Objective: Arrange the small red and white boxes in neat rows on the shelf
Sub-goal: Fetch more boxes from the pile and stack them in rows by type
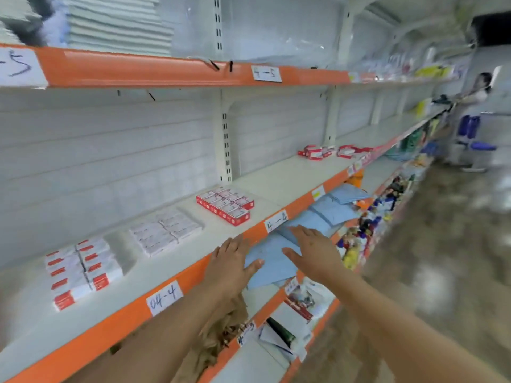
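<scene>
- Both grips flat and empty: left hand (231, 261) at the shelf (177, 261) edge, right hand (313, 251) just beside it.
- Red and white boxes (225, 205) sit on the shelf at 12 o'clock, apart from both hands.

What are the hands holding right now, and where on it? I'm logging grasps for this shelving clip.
Nothing is held. The left hand and right hand are both open with fingers extended, near the shelf's orange edge.
</scene>
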